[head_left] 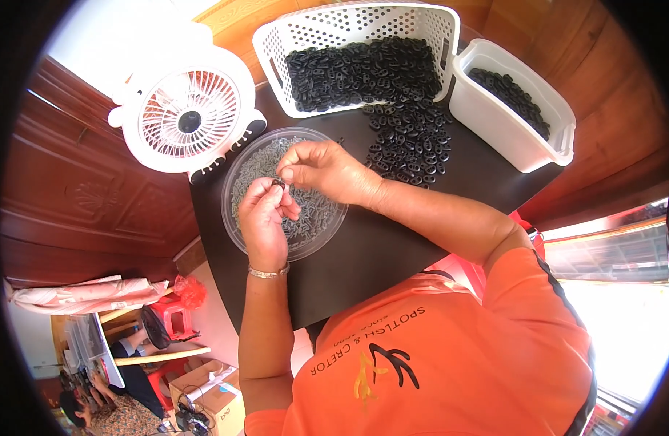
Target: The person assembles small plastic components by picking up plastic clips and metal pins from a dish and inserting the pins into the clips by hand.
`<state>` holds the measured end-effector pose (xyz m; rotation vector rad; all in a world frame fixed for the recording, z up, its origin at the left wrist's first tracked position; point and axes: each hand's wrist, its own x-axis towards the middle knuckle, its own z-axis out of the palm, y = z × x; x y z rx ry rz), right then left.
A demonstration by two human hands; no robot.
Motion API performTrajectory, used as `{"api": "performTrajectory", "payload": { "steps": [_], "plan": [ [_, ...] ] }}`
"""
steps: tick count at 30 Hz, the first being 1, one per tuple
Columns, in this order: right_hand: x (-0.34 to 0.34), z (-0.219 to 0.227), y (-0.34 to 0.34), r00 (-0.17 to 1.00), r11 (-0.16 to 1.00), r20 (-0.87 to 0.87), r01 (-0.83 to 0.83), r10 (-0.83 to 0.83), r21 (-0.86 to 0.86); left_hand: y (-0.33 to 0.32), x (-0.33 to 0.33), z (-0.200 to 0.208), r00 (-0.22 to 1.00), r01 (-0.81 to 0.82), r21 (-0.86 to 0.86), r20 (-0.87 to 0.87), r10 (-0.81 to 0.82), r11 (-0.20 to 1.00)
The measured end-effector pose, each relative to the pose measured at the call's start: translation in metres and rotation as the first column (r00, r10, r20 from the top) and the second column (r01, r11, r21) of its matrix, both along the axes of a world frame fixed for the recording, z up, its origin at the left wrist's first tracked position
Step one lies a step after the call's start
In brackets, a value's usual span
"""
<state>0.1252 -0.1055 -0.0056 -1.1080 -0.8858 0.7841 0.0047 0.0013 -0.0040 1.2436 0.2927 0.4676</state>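
Note:
Over a round see-through bowl (233,234) both my hands meet, with many small grey pieces (305,218) lying in it, screw- or pin-like in shape. My left hand (263,218) pinches a small black oval piece (278,183) between thumb and forefinger, its other fingers curled. Right against that piece, the thumb and forefinger of my right hand (327,171) are pressed together; whatever is between them is too small or hidden to make out. Beyond my right wrist, a spread of black oval pieces (411,142) with holes lies on the dark table (334,269).
A white perforated basket (265,54) full of black pieces stands at the back. To its right is a white bin (487,138) holding more. A white fan (189,120) stands left of the bowl. At lower left, another person (109,407) sits near a cardboard box (211,396).

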Motion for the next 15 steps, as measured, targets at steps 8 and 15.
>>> {"api": "performTrajectory", "payload": {
  "steps": [8, 15],
  "plan": [
    [-0.001, 0.007, -0.005, 0.979, 0.994, 0.199, 0.071, -0.053, -0.084, -0.002, 0.000, -0.002, 0.998, -0.069, 0.076, -0.007, 0.070, 0.995],
    [0.005, 0.019, -0.012, 0.820, 0.963, 0.570, 0.195, -0.056, -0.186, 0.000, -0.001, 0.000, 0.997, -0.050, 0.188, -0.053, 0.061, 0.981]
  ]
}}
